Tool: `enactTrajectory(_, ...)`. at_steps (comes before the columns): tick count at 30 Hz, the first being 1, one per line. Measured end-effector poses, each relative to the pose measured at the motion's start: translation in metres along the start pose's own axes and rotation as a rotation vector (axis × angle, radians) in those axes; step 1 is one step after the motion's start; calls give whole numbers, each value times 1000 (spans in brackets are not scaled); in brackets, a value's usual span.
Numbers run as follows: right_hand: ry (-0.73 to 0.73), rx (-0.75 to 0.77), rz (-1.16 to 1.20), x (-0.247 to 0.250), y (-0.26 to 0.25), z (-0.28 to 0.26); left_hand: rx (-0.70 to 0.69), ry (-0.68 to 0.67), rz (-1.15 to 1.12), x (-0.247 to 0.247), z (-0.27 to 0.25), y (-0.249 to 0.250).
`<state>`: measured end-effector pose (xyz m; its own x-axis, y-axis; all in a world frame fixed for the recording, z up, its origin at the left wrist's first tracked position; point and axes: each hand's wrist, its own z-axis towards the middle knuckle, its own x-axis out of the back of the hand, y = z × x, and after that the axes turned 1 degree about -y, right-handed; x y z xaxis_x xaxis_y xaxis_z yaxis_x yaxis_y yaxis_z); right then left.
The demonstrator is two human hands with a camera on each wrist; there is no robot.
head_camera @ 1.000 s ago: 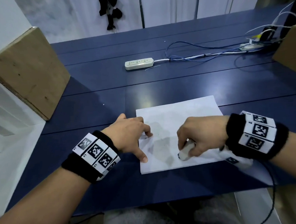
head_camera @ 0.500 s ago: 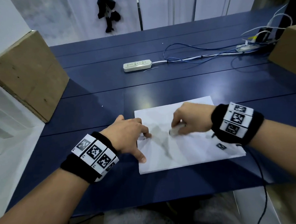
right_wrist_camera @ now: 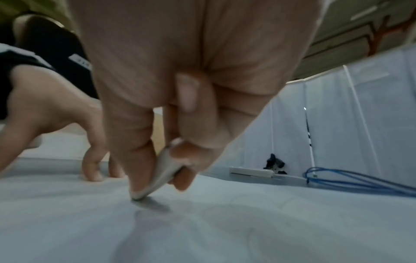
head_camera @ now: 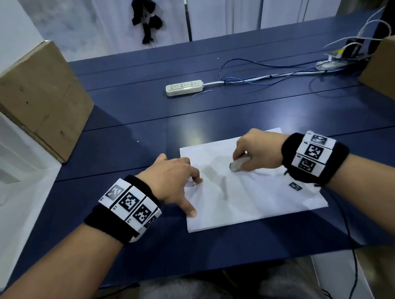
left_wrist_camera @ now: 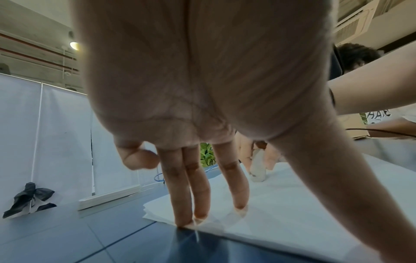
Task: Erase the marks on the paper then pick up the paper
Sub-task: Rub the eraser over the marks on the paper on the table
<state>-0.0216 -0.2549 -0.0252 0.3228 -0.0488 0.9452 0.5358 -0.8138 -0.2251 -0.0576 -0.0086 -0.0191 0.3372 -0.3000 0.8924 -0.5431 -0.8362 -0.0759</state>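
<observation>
A white sheet of paper (head_camera: 258,198) lies on the dark blue table (head_camera: 127,139) in front of me, with faint grey smudges near its left-centre. My left hand (head_camera: 170,180) presses the sheet's left edge with straight fingertips (left_wrist_camera: 200,213) and thumb spread. My right hand (head_camera: 254,153) pinches a worn white eraser (head_camera: 237,164) between thumb and fingers, its tip touching the paper (right_wrist_camera: 247,222) in the upper middle. In the right wrist view the eraser (right_wrist_camera: 162,176) touches down on the sheet.
A white power strip (head_camera: 184,88) with blue and white cables (head_camera: 268,74) lies further back on the table. Cardboard boxes stand at the left (head_camera: 36,98) and right (head_camera: 384,71) edges. White partition panels (head_camera: 230,8) close the back.
My right hand with the eraser has moved away from me, from the sheet's near middle toward its upper part. The left hand has kept its place on the left edge.
</observation>
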Motion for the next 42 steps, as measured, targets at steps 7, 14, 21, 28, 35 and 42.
enactTrajectory(7, -258, 129, 13, -7, -28, -28, -1, -7, -12, 0, 1, 0)
enactTrajectory(14, -42, 27, -94, 1, -9, -12, 5, -7, -12, 1, 0, 0)
enactTrajectory(21, -134, 40, -85, -15, -16, -33, -7, -24, 6, 4, 2, -1)
enactTrajectory(28, -143, 45, -75, -18, -15, -33, -71, 55, -29, 6, 2, 12)
enactTrajectory(35, -49, -38, 26, -1, -9, -15, -64, 85, -16, -2, 8, 15)
enactTrajectory(42, -158, 116, 11, -11, -25, -35, -36, 46, -122, -2, 11, 11)
